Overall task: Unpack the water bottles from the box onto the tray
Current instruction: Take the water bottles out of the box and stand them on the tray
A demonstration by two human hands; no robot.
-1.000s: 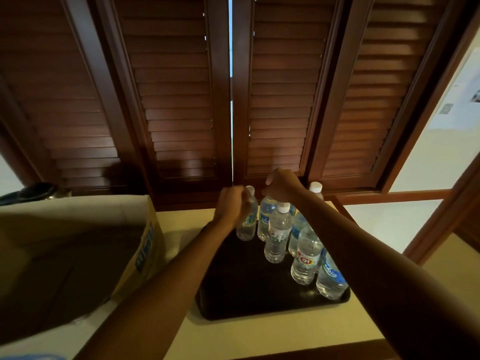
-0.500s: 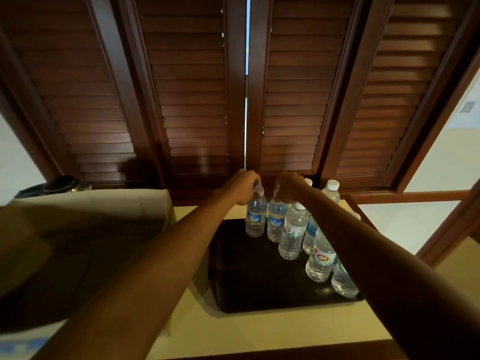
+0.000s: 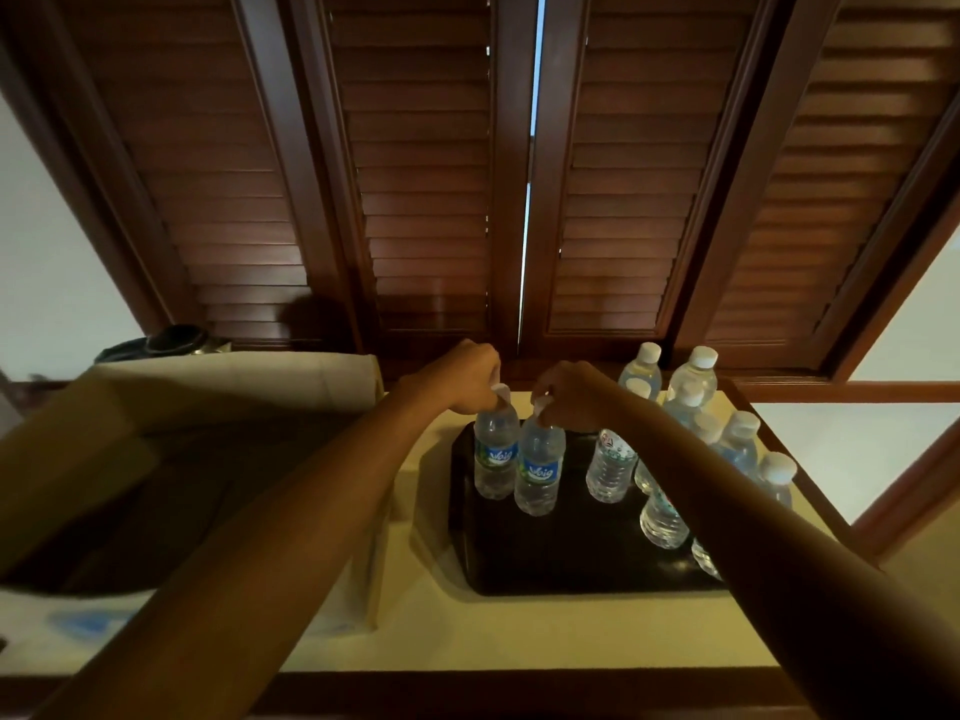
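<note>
You're looking at a dim, warm-toned room. Daylight slips through the thin gap between the shutters [image 3: 426, 163] and glows off the pale wall at right. Your forearms throw soft shadows on the tabletop [image 3: 519, 631]. Wide-angle bending tilts the edges; the box [image 3: 156, 423] looks smeared.

The blue label on the left bottle [image 3: 497, 454] reads roughly "Voig", and so does the label on the bottle beside it [image 3: 540, 467]. Other labels are too blurred to read.

A cream counter [image 3: 519, 636] is seen w/ a black tray [image 3: 545, 563] at centre-right and a cardboard box [image 3: 218, 392] set at left.
</note>
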